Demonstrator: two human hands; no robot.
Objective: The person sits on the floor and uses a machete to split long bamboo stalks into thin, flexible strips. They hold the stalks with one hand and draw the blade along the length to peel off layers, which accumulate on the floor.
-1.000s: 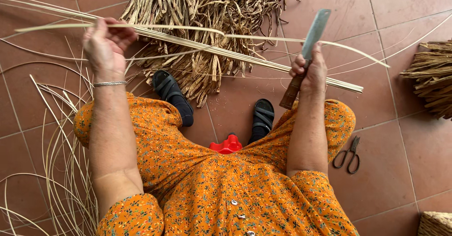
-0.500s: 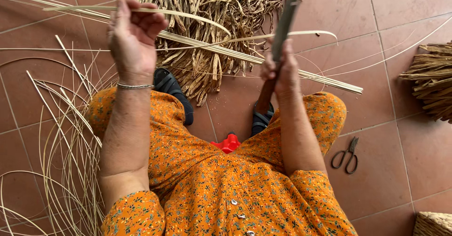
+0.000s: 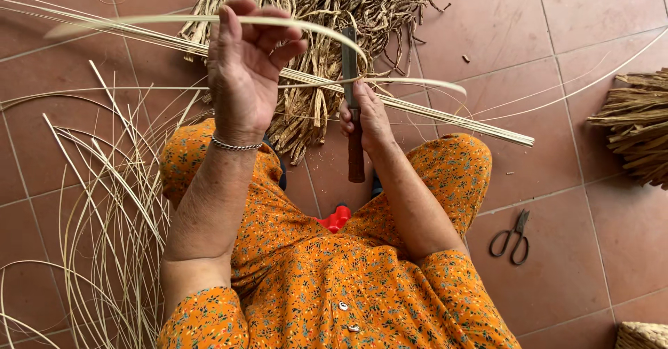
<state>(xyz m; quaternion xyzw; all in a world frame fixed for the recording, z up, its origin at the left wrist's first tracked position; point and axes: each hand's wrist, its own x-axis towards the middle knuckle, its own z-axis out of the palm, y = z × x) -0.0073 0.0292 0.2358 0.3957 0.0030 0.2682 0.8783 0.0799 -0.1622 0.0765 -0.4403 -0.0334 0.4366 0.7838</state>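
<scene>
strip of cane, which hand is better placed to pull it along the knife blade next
Left, most likely. The left hand already pinches the pale strip raised above the floor, free to draw it. The right hand is closed on the knife, blade upright against the strip, so it probably only steadies.

Scissors, black handles, lie shut on the red floor tiles to the right. Heap of dry brown husks & stalks up top. Another bundle of dried stalks at right edge. Loose pale cane strips fan out on the left. Woven basket corner btm right.
</scene>
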